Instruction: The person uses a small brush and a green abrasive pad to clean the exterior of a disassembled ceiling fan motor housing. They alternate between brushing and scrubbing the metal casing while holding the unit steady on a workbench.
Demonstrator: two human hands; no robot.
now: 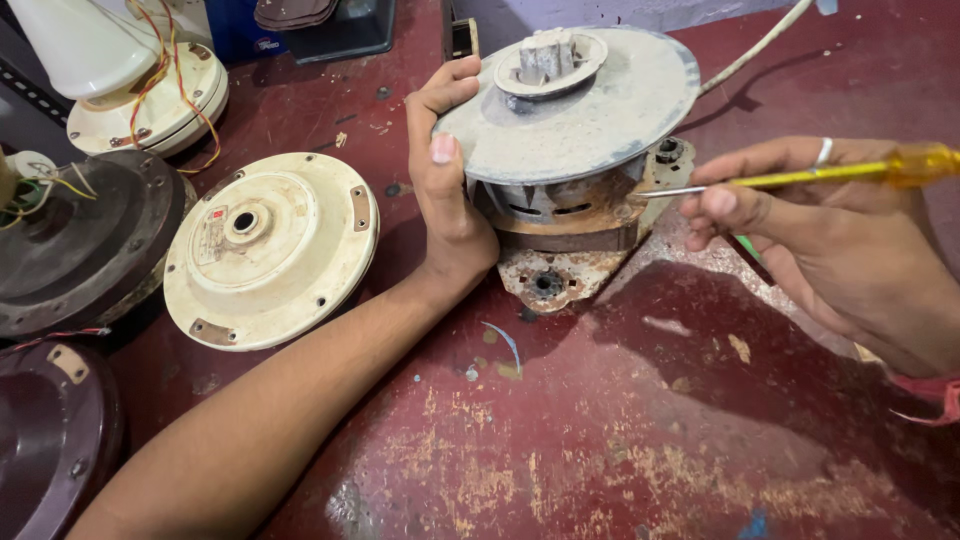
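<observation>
Gripping one motor (575, 150) (one screwdriver (800, 178))

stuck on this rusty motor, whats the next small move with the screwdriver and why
Probably ease the screwdriver tip further under the grey disc toward a fastener. The right hand already has it at the rusty motor housing, and the left hand braces the disc's edge.

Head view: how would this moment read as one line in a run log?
left hand: grips grey motor rim | right hand: holds yellow screwdriver, tip at motor side | nearby: cream fan cover on red table
</observation>
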